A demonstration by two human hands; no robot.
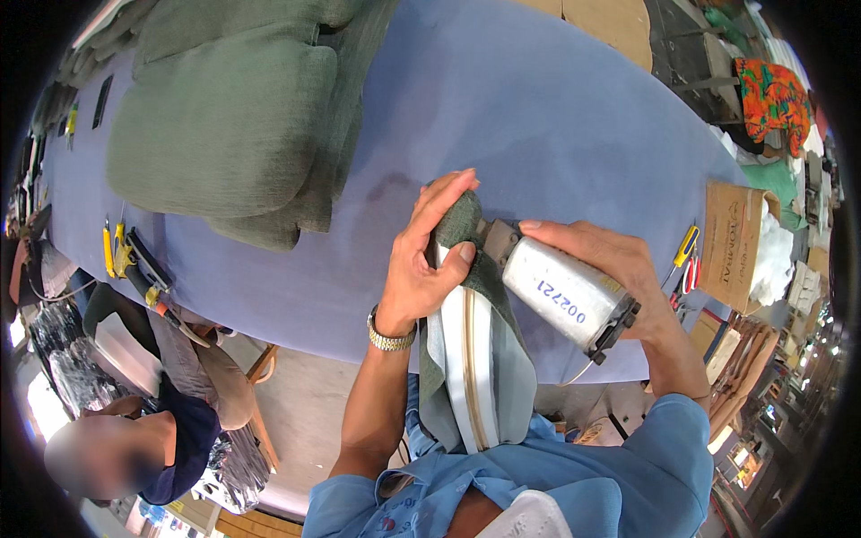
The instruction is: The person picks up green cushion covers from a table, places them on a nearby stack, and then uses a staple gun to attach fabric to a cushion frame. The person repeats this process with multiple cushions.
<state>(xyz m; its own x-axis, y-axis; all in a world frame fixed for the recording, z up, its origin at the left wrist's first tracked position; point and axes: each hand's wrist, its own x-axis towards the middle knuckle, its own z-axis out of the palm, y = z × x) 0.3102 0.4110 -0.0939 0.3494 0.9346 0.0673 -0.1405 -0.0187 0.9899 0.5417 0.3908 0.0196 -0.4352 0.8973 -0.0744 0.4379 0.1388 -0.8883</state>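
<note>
A narrow cushion piece [471, 359] stands on end against my body, its dark green fabric cover parted around white padding with a brown zipper-like strip down the middle. Wrapped round its top end is my left hand [430, 255], thumb pressed on the green fabric and fingers over the far side. My right hand [610, 264] grips a white cylindrical tool [554, 291] with a grey metal head, a black rear end and a thin cord. The tool's head touches or nearly touches the fabric beside my left thumb; the exact contact is hidden.
Green upholstered cushions [233, 125] lie stacked on the blue table [430, 72] at the far left. Yellow-handled tools [115, 251] rest near the left edge; more hand tools [687, 251] lie right, beside a cardboard box [731, 242]. Another person [184, 439] is at lower left.
</note>
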